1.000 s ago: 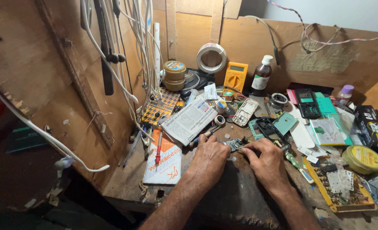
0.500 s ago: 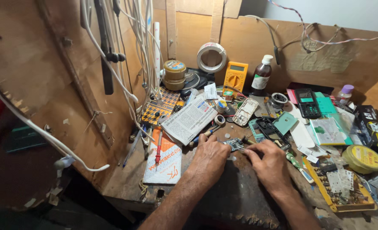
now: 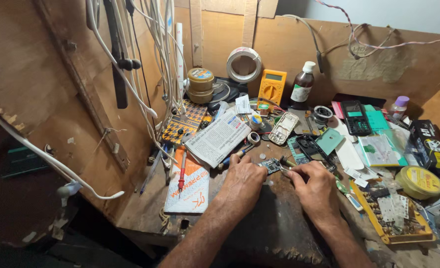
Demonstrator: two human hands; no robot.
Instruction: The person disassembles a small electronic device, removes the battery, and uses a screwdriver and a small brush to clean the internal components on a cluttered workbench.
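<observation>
A small dark circuit board (image 3: 271, 165) lies on the worn wooden bench between both hands. My left hand (image 3: 243, 181) rests on the bench with its fingertips pressed on the board's left edge. My right hand (image 3: 317, 186) pinches a thin metal tool (image 3: 285, 169), likely tweezers, whose tip touches the board's right side. Just beyond the board lie a dark phone frame (image 3: 311, 147) and a pale phone housing (image 3: 285, 127).
A folded newspaper (image 3: 218, 137) and an orange-and-white booklet (image 3: 190, 184) with a red screwdriver (image 3: 181, 172) lie to the left. A yellow multimeter (image 3: 272, 86), brown bottle (image 3: 302, 84), tape roll (image 3: 244, 63), hanging cables (image 3: 156, 59) and a yellow parts tray (image 3: 394, 217) surround the bench.
Both hands stay on the board; the right hand has shifted only slightly with the tool.
</observation>
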